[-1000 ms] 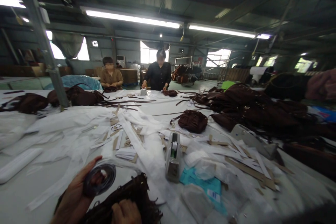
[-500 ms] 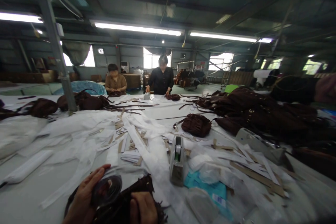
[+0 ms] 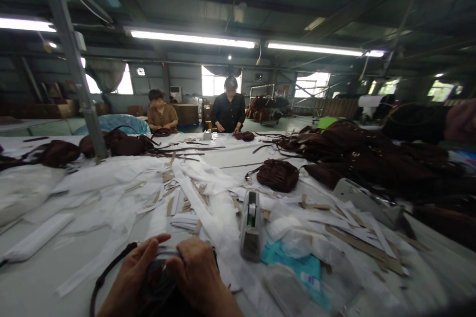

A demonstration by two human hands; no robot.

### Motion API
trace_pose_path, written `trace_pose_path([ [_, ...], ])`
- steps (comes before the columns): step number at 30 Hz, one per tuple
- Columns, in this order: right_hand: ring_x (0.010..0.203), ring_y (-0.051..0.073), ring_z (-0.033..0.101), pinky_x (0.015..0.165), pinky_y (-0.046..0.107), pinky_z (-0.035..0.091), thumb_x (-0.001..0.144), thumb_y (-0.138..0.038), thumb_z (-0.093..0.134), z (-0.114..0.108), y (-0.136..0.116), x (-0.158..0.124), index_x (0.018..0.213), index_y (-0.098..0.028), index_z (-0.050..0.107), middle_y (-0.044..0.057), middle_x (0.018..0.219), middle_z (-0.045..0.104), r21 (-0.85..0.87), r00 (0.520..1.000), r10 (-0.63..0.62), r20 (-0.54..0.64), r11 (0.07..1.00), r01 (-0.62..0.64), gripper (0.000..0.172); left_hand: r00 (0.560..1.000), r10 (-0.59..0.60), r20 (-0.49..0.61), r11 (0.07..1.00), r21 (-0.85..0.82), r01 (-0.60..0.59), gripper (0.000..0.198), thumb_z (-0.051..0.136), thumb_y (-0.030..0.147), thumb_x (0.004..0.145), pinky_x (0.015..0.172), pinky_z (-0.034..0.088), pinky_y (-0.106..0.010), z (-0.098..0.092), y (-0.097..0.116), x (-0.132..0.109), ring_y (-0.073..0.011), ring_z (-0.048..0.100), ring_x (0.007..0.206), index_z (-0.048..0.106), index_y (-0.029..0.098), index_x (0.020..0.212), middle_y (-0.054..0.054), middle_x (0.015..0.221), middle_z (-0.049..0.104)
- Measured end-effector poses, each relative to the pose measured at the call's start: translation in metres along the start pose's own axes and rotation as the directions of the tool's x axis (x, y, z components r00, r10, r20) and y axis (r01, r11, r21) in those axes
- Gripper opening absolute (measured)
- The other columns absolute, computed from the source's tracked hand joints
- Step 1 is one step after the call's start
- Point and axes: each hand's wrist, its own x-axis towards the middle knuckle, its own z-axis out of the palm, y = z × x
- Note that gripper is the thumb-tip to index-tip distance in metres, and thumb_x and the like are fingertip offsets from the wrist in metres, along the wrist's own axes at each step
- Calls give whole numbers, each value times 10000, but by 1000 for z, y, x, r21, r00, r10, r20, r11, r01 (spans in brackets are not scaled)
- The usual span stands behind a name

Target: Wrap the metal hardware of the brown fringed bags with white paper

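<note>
At the bottom of the head view, my left hand (image 3: 128, 275) is closed around one side of a round coil covered in clear plastic (image 3: 160, 268). My right hand (image 3: 201, 265) grips its other side with bent fingers, the thumb pressed towards the middle. Whether the coil is a rolled strap or a roll of film I cannot tell. Beneath both hands lies a dark brown bag (image 3: 167, 305), mostly hidden. Its thin dark strap (image 3: 99, 282) arcs out to the left of my left wrist.
A grey tape dispenser (image 3: 251, 228) stands right of my hands, beside a turquoise packet (image 3: 293, 265). White paper and card scraps (image 3: 197, 193) litter the table. Further off lie a brown bag (image 3: 278, 176) and a large bag pile (image 3: 357, 153). Two people (image 3: 228, 109) work across the table.
My right hand has moved up and left from the brown bag onto the plastic-covered coil. My left hand stays at the coil. The far person's hand has left the small object on the table.
</note>
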Motion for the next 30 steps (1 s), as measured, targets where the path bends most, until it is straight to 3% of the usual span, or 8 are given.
trace_pose_path([
  [5,688,170,656,572,278,332,902,-664,347,-1,-2,3,748,-237,537,-22,721,683,2,999,5,31,1000,-5,491,997,14,-77,999,-36,-17,648,758,598,648,475,491,-242,-10,-10,15,-186,628,536,641,142,1093,-46,647,705],
  [9,752,172,670,591,271,357,899,-426,541,-8,-4,6,867,-251,550,-36,818,700,13,988,27,155,999,-30,178,995,-45,-87,982,-189,28,618,763,578,660,453,462,-228,-10,-21,22,-137,564,455,614,166,1095,4,590,658],
  [11,762,186,665,605,278,374,880,-338,562,-8,-1,5,875,-238,551,-19,825,697,-36,979,8,203,999,0,101,996,-72,-55,979,-196,60,619,745,581,683,432,418,-202,-9,-23,22,-110,516,423,595,188,1137,33,553,623],
  [16,754,205,650,628,299,391,863,-259,570,1,5,0,857,-199,563,17,815,693,-121,973,-11,229,992,40,61,986,-120,113,985,-110,133,633,683,586,751,434,363,-190,-7,-18,20,-114,503,453,578,176,1221,31,515,581],
  [19,778,203,646,650,292,399,860,-263,577,3,3,2,857,-197,566,20,837,692,-83,974,-4,226,996,23,67,983,-143,117,983,-102,156,629,693,597,734,422,327,-181,-10,-16,20,-94,454,422,608,163,1181,44,475,535],
  [24,799,155,641,635,237,378,893,-358,555,-6,-1,10,898,-214,569,-5,886,687,169,970,40,239,982,-82,145,976,-177,129,952,-229,203,599,659,608,762,431,297,-174,-14,-17,18,-64,361,397,590,200,1196,92,420,419],
  [27,687,150,637,537,252,302,918,-401,490,-10,0,11,815,-208,558,-3,784,692,137,955,64,290,985,-108,229,974,-180,140,946,-248,210,590,672,621,740,428,294,-175,-9,-17,16,-60,334,388,597,216,1164,103,416,393],
  [30,716,182,662,543,273,285,926,-398,467,-8,2,8,851,-204,561,15,801,710,61,954,111,278,989,-132,229,975,-89,203,984,-132,117,708,731,673,623,439,335,-185,-3,-10,14,-79,390,420,614,209,1145,84,460,462],
])
